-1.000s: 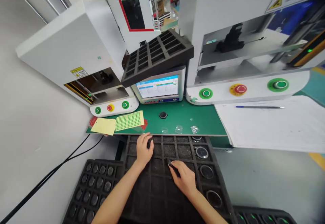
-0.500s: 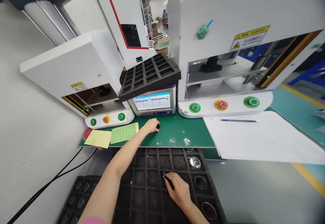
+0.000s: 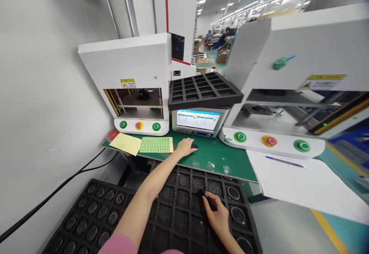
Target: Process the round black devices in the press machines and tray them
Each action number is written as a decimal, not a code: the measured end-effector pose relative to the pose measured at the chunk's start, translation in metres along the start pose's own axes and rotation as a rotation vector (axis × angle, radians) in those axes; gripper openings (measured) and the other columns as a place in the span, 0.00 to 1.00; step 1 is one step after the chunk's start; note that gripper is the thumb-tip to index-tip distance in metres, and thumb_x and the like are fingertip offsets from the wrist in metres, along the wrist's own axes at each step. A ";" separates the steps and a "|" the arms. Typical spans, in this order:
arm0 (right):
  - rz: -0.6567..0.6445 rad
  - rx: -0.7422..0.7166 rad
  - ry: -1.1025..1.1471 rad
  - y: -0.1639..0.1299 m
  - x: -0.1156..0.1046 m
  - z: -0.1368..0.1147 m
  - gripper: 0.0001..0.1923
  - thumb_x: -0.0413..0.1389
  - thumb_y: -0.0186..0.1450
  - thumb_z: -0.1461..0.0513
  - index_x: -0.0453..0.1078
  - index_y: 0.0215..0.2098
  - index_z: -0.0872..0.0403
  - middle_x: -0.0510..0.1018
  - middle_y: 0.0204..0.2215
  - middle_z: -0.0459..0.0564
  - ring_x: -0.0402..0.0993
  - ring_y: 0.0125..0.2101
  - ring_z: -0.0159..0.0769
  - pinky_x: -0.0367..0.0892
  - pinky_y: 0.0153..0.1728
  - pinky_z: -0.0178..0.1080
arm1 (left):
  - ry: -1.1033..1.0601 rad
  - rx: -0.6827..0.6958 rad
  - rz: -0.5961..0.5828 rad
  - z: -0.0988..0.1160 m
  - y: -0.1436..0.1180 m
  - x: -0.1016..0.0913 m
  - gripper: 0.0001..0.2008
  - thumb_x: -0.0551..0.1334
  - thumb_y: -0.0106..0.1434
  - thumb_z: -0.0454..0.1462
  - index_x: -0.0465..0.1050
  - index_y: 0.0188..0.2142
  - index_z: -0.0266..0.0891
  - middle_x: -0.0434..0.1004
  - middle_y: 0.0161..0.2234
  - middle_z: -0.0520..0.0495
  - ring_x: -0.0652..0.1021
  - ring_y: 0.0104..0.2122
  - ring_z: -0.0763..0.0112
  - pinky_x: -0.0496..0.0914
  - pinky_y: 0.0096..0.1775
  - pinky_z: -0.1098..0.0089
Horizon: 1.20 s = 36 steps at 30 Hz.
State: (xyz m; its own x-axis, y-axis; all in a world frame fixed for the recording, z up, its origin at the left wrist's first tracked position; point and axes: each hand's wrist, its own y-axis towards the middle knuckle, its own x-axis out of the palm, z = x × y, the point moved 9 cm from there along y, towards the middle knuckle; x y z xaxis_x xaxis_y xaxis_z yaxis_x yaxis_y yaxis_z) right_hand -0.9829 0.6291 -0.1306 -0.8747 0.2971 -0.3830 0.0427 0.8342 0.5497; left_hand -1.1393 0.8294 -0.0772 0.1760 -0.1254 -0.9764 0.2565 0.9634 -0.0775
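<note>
Now the left hand (image 3: 186,146) is stretched forward over the green mat (image 3: 219,158) on the desk, and its fingers are curled over a small black round part (image 3: 194,146) that lies near the back edge of the mat, just in front of the screen unit (image 3: 197,120). The right hand (image 3: 217,215) rests on the black foam tray (image 3: 178,208) at the near edge, pinching a thin dark tool (image 3: 208,200) between thumb and fingers.

I judge the step in hand is the picking up of this round part. The next move calls for a firm pinch on its rim and a clean lift off the mat, without touching the small clear bags (image 3: 210,165) close by.

Compared with half a second ago, the left hand is at the same part but covers more of it; one second ago it lay on the tray. The right hand has hardly moved.
</note>
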 end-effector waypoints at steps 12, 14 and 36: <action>0.017 0.162 -0.053 -0.005 -0.004 0.013 0.24 0.52 0.66 0.43 0.72 0.33 0.55 0.81 0.27 0.53 0.78 0.25 0.38 0.77 0.27 0.36 | -0.042 -0.188 0.090 -0.131 -0.091 0.023 0.23 0.51 0.70 0.42 0.61 0.63 0.47 0.56 0.67 0.47 0.55 0.67 0.49 0.49 0.64 0.39; 0.007 0.126 -0.088 0.002 -0.009 0.008 0.24 0.51 0.66 0.43 0.72 0.33 0.55 0.80 0.27 0.52 0.78 0.25 0.37 0.76 0.26 0.36 | -0.053 -0.165 0.097 -0.136 -0.089 0.023 0.23 0.51 0.70 0.42 0.62 0.63 0.49 0.57 0.67 0.50 0.55 0.67 0.52 0.48 0.65 0.41; -0.499 -0.359 -0.781 0.200 0.058 0.096 0.08 0.52 0.62 0.72 0.71 0.28 0.59 0.77 0.27 0.54 0.72 0.27 0.38 0.65 0.27 0.37 | 0.003 -0.294 0.506 -0.230 -0.055 -0.099 0.11 0.61 0.65 0.35 0.73 0.46 0.35 0.74 0.52 0.41 0.73 0.55 0.59 0.67 0.57 0.51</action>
State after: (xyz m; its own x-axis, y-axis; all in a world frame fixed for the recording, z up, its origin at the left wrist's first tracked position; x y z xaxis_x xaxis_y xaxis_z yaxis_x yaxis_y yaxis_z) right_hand -0.9785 0.8575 -0.1145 -0.1840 0.2800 -0.9422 -0.5051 0.7954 0.3350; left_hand -1.3893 0.8429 -0.0227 0.2054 0.3681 -0.9068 -0.1332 0.9284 0.3468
